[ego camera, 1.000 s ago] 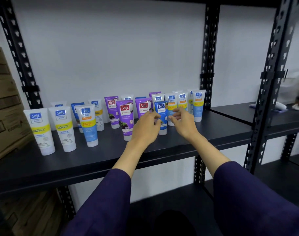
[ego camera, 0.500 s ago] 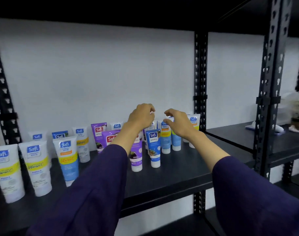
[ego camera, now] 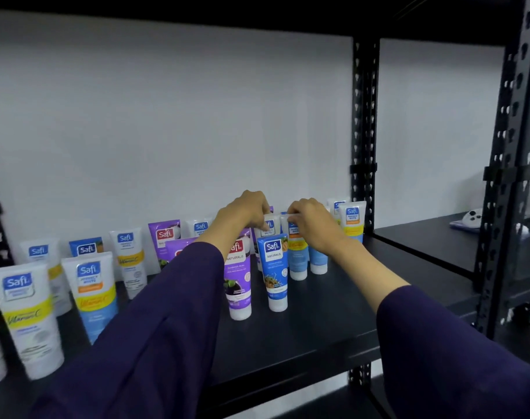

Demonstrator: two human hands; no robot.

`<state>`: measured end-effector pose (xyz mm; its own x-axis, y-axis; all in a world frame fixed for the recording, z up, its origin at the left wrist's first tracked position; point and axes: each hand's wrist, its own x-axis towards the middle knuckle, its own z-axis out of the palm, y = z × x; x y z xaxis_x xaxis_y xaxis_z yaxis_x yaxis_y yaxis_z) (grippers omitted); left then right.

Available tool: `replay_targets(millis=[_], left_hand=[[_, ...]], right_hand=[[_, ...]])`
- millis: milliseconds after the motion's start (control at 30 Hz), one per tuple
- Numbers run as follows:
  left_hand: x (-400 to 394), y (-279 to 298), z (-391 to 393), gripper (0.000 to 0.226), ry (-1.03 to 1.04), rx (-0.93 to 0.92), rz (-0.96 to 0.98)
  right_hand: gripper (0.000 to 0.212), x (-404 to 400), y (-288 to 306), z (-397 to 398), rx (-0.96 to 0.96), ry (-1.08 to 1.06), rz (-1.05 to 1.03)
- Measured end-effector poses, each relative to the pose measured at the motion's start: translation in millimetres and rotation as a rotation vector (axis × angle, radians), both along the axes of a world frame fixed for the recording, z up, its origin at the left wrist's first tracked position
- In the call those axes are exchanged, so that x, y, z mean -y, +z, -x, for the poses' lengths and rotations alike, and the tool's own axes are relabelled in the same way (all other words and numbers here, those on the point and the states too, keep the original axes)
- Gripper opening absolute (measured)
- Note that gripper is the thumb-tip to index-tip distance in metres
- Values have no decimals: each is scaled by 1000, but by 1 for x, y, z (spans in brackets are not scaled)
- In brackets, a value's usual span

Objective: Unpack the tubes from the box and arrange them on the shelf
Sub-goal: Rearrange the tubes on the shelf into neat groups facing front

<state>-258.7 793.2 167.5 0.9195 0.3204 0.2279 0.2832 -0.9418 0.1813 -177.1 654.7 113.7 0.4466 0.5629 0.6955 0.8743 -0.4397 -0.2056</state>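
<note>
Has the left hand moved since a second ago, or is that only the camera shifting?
Yes. The left hand was at the blue Naturals tube; now it reaches past it, touching the top of a white tube farther back on the shelf.

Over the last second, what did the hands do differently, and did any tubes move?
Both hands reached further back. The left hand now pinches the top of a white tube in the back row, and the right hand pinches the tube beside it; a second ago they hovered by the front blue tube. The tubes on the shelf stand as before.

Bare shelf (ego camera: 333,313) front right is open for reaching; upright tubes (ego camera: 274,267) crowd the left and back.
</note>
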Motion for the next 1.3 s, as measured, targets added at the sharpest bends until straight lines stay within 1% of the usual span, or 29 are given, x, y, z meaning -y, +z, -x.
replay_targets(millis=[67, 233, 433, 667, 767, 833, 933, 1033, 1067, 1133, 1233, 1300], left_hand=[[1, 0, 3, 41, -13, 39, 2], [11, 9, 16, 28, -36, 263, 12], [39, 36, 41, 14, -85, 522, 35], [74, 51, 67, 23, -151, 775, 223], [82, 49, 79, 24, -182, 849, 257], [87, 44, 88, 26, -191, 862, 268], [91, 33, 102, 28, -190, 863, 290], [91, 12, 115, 27, -196, 808, 325], [89, 4, 118, 27, -197, 776, 336], [87, -15, 123, 29, -191, 700, 361], [84, -41, 125, 30, -194, 583, 405], [84, -55, 126, 30, -185, 550, 464]], right_hand=[[12, 1, 0, 3, -63, 14, -25], [8, 12, 2, 10, -73, -5, -136], [13, 35, 21, 23, -95, -9, -210], [17, 68, 16, 46, -150, 12, -233], [17, 75, 5, 56, -194, 37, -226], [18, 78, -3, 60, -239, 43, -231], [23, 80, -13, 66, -287, 64, -318], [45, 83, -23, 77, -407, 142, -427], [48, 83, -29, 80, -461, 169, -463], [46, 82, -44, 84, -540, 204, -514], [41, 79, -68, 86, -590, 217, -559], [41, 77, -80, 86, -617, 231, -569]])
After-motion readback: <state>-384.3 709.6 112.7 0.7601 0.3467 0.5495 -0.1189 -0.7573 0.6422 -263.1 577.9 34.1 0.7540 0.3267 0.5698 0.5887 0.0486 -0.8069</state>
